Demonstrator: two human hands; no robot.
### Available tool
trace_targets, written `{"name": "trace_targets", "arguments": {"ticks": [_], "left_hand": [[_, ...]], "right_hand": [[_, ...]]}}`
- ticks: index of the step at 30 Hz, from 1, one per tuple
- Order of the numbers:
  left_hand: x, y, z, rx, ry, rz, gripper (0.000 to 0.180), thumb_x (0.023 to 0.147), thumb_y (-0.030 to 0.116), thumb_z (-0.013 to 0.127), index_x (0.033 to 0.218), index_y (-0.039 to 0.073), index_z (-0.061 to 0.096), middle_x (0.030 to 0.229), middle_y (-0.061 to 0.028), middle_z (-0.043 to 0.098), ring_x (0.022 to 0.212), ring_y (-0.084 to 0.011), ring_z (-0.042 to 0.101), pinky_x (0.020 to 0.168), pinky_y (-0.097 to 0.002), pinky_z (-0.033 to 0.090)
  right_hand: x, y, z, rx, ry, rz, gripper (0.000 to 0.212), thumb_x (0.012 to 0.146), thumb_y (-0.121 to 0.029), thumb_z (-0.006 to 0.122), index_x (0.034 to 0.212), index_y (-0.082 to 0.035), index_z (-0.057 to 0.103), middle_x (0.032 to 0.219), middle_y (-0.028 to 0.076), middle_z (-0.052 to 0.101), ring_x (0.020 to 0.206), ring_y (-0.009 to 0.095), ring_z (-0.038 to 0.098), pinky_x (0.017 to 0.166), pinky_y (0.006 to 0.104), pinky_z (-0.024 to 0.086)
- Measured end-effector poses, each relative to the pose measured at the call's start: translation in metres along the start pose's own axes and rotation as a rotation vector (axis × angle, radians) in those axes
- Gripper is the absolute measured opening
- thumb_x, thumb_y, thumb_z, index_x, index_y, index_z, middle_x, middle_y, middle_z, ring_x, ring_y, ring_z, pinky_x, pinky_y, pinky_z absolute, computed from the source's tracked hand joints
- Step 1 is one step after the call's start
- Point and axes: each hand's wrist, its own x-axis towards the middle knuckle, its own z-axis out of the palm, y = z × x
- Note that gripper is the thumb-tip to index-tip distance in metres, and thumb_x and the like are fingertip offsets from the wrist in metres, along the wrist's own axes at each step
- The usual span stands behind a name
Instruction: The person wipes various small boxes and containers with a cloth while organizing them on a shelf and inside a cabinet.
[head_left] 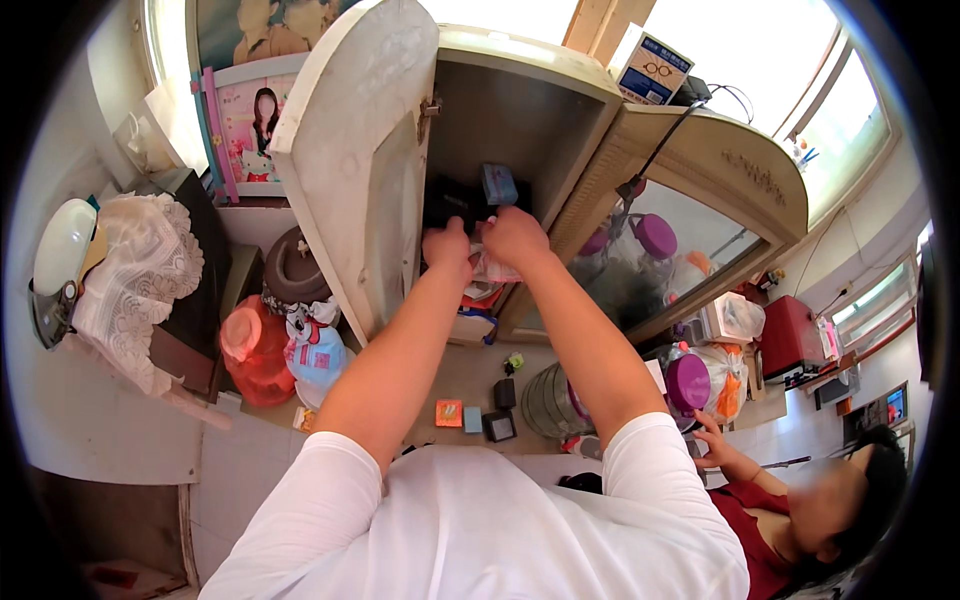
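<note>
Both arms reach into an open cream cabinet point(520, 100). My left hand point(448, 245) is closed beside a black, soft-looking item point(452, 200); what its fingers hold is hidden. My right hand point(514, 240) is closed on a pale pink, crumpled piece that looks like cloth or thin plastic point(490, 268). Just beyond the right hand lies a small light-blue packet point(499, 185). Under the hands, more red and white items point(480, 296) sit at the cabinet's opening, partly covered.
An arched cabinet door point(350, 130) stands open at left, a mirrored door point(690, 200) at right. Below are small boxes point(449, 412) and a large jar point(560, 400). Red and blue bags point(255, 350) lie left. A person in red point(765, 530) is at lower right, one hand raised.
</note>
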Motion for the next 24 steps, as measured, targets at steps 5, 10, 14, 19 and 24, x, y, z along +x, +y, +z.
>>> {"name": "trace_targets", "arguments": {"ticks": [5,10,14,19,24], "left_hand": [[0.004,-0.014,-0.016,0.043,-0.081,0.054,0.033,0.091,0.024,0.064,0.114,0.004,0.052,0.103,-0.0115,0.060,0.084,-0.0234,0.060,0.065,-0.0377,0.051],[-0.001,-0.026,-0.021,-0.073,-0.232,0.095,0.035,0.092,0.028,0.066,0.115,0.006,0.052,0.099,-0.0110,0.062,0.081,-0.0240,0.063,0.063,-0.0376,0.052],[0.015,-0.016,-0.016,-0.117,-0.158,-0.165,0.040,0.092,0.039,0.069,0.112,0.007,0.054,0.094,-0.0107,0.063,0.078,-0.0233,0.064,0.062,-0.0382,0.054],[0.026,-0.004,-0.007,0.036,-0.098,-0.196,0.051,0.089,0.053,0.070,0.102,0.006,0.055,0.087,-0.0076,0.059,0.073,-0.0203,0.060,0.068,-0.0355,0.053],[-0.001,0.008,0.003,-0.328,-0.318,-0.268,0.047,0.091,0.053,0.065,0.096,0.007,0.055,0.090,-0.0059,0.058,0.076,-0.0187,0.058,0.069,-0.0322,0.049]], "right_hand": [[-0.012,0.012,0.013,0.139,0.149,-0.044,0.047,0.091,-0.037,0.063,0.119,0.002,0.064,0.112,0.026,0.070,0.109,0.041,0.066,0.094,0.0477,0.053],[-0.030,0.028,0.038,0.401,0.286,-0.054,0.052,0.090,-0.036,0.064,0.122,0.004,0.063,0.114,0.029,0.069,0.110,0.044,0.065,0.095,0.0465,0.052],[-0.028,0.034,0.051,0.613,0.128,-0.065,0.053,0.088,-0.036,0.066,0.121,0.006,0.064,0.112,0.029,0.069,0.106,0.043,0.067,0.093,0.0441,0.052],[-0.038,0.061,0.081,0.788,0.078,-0.024,0.038,0.090,-0.027,0.068,0.111,0.006,0.066,0.090,0.013,0.071,0.079,0.020,0.065,0.073,0.0335,0.052],[-0.077,0.073,0.087,1.016,-0.040,0.021,0.027,0.090,-0.020,0.064,0.101,0.005,0.068,0.087,0.009,0.069,0.077,0.017,0.063,0.072,0.0309,0.050]]}}
